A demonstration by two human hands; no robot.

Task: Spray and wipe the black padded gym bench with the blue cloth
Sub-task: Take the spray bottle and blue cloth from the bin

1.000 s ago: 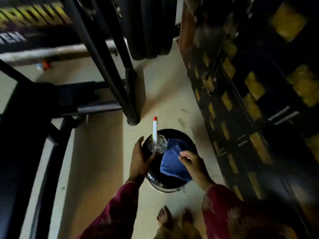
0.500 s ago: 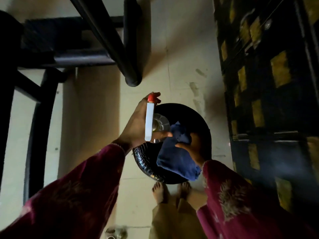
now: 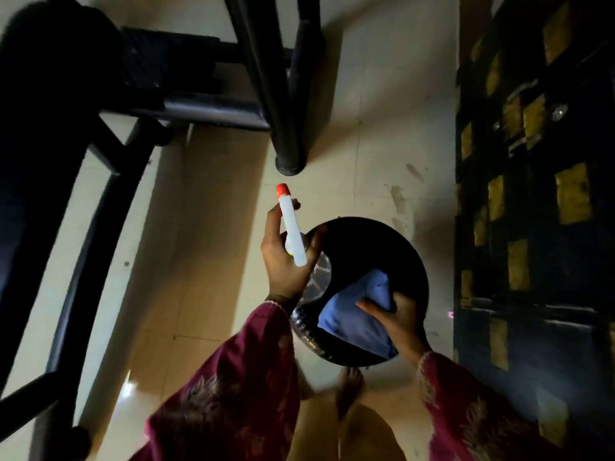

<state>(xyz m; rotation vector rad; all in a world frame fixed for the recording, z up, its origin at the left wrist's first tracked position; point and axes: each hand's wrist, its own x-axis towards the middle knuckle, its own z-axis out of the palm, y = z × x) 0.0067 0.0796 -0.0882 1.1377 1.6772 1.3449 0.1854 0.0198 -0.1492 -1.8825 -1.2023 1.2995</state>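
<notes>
Left grip point(image 3: 283, 257): wrapped around the spray bottle point(image 3: 292, 232), lifted.
Right grip point(image 3: 399, 319): pinching the blue cloth point(image 3: 352, 322) over the round black stool point(image 3: 372, 247).

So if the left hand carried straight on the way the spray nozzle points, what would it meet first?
Probably the foot of the black frame post, just beyond the spray bottle in the left hand; depth is unclear.

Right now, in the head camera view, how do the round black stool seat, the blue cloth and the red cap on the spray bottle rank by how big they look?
Largest to smallest:
1. round black stool seat
2. blue cloth
3. red cap

The cap is raised nearer the camera, yet it clearly looks smallest.
</notes>
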